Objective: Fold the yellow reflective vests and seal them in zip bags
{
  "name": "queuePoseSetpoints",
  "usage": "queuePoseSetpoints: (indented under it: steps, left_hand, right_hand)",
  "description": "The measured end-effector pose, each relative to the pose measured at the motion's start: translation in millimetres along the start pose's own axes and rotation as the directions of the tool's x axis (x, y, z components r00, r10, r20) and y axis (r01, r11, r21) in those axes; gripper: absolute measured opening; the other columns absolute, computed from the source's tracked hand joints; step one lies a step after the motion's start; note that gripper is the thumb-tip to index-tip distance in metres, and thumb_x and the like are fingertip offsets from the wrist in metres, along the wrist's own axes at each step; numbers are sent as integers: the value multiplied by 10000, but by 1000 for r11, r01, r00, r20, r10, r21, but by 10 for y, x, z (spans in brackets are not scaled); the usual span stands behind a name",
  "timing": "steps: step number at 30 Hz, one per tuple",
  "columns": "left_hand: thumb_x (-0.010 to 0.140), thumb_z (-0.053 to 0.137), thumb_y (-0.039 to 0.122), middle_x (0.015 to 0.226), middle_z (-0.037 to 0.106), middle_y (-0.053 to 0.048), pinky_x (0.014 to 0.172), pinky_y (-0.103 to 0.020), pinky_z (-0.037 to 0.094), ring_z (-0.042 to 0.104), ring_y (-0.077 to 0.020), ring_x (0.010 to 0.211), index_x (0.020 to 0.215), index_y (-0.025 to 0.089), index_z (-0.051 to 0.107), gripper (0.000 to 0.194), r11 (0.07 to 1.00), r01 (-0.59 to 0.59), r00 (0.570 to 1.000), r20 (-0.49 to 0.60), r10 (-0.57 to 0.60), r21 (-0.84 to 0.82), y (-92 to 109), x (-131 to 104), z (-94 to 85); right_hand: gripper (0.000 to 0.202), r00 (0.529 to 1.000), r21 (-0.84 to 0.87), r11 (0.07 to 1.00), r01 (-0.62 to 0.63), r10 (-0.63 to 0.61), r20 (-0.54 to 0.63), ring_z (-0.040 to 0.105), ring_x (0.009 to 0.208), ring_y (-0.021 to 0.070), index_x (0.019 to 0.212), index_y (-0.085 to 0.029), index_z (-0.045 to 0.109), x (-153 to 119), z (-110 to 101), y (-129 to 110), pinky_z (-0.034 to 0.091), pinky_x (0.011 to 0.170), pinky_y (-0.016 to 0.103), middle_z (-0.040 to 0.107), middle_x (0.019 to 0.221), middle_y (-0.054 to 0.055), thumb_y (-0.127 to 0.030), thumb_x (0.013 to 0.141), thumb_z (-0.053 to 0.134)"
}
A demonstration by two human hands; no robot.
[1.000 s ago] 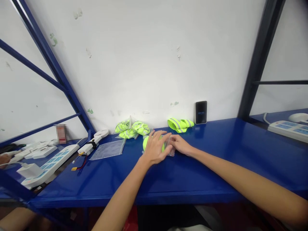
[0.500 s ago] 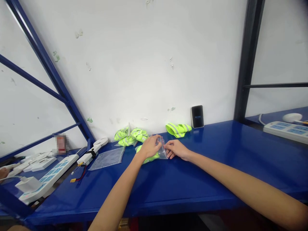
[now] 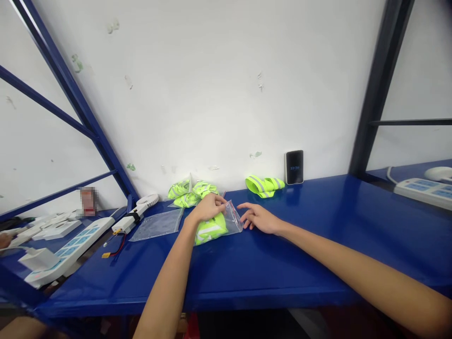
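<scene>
My left hand (image 3: 209,207) rests on a clear zip bag (image 3: 232,221), thumb and fingers closed on its upper side. Inside the bag lies a folded neon-yellow reflective strap or vest (image 3: 212,229) with silver-grey stripes. The bag's red-lined zip end points right. Just beside that end is my right hand (image 3: 260,219), its index finger stretched out and the others loosely bent, holding nothing. Behind my left hand, several bagged neon-yellow bundles (image 3: 185,193) lie against the wall. A loose neon-yellow reflective piece (image 3: 264,185) sits further right.
A flat zip bag (image 3: 157,224) lies left on the blue table (image 3: 282,263). Beside it are a white handheld fan (image 3: 147,201) and a wired connector (image 3: 115,252). A small clock display (image 3: 294,167) leans on the wall. Power strips (image 3: 76,247) flank both sides.
My right fingers have come off the bag's zip end and spread. My left hand has shifted slightly left with the bag, showing more of the yellow piece inside. The view has tilted a little.
</scene>
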State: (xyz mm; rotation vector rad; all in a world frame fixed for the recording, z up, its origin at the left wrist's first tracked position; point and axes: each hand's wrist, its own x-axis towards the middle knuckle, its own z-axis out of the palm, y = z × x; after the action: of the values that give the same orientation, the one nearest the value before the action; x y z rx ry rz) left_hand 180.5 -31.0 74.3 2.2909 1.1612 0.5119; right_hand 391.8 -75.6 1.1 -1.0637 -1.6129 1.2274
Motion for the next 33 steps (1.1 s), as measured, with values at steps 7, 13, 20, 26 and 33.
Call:
queuePoseSetpoints:
  steps: [7, 13, 20, 26, 33]
  left_hand:
    - [776, 520, 275, 627, 610, 0, 576, -251, 381, 527, -141, 576, 832, 156, 632, 173, 975, -135, 968, -189, 168, 176, 2, -20, 214]
    - [811, 470, 274, 702, 616, -4, 613, -265, 381, 538, -155, 629, 929, 161, 624, 224, 972, -135, 976, -147, 164, 190, -67, 21, 271]
    - [918, 377, 357, 716, 620, -19, 607, -265, 358, 526, -152, 633, 844, 160, 630, 329, 958, -175, 968, -136, 209, 228, -111, 18, 311]
    - [948, 343, 371, 752, 625, -22, 644, -268, 381, 542, -158, 669, 851, 172, 612, 348, 948, -216, 959, -133, 252, 235, -93, -22, 291]
    - [943, 357, 324, 775, 632, -15, 657, -272, 383, 557, -160, 692, 846, 194, 588, 283, 927, -250, 941, -156, 301, 278, -82, -28, 326]
  right_hand:
    - [310, 998, -19, 999, 51, -51, -29, 599, 619, 127, 752, -172, 624, -9, 143, -126, 410, 493, 206, 642, 753, 12, -463, 833, 550]
    - [205, 996, -36, 998, 51, -54, -68, 545, 543, 115, 661, -162, 615, 1, 216, -79, 432, 545, 242, 632, 610, 0, -338, 712, 706]
    - [304, 990, 268, 963, -11, 49, -136, 572, 515, 123, 792, -177, 573, 60, 262, 2, 468, 554, 258, 650, 569, -19, -219, 594, 800]
    - [184, 993, 252, 964, -90, 107, -55, 555, 560, 108, 740, -123, 660, 45, 237, -68, 471, 607, 256, 641, 623, 11, -197, 611, 769]
    - [171, 991, 126, 991, 51, -34, -131, 503, 535, 107, 666, -143, 647, 123, 280, 3, 425, 563, 251, 579, 576, -12, -304, 722, 669]
